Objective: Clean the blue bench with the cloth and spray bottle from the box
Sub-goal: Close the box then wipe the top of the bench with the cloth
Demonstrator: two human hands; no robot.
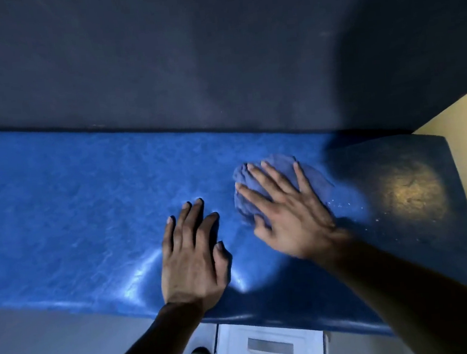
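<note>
While a person leans over it, a blue bench (74,220) runs left to right along a dark wall (214,50).

The left hand (190,262), flat and empty, likely braces the body; the right hand (282,210), fingers wide, presses a bunched blue cloth (272,173) down near the bench's right end, beside scattered droplets (343,203).

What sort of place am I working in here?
Hard to say; probably an indoor seating or waiting corner: a padded blue bench against a dark wall, with a white box on the floor below.
</note>
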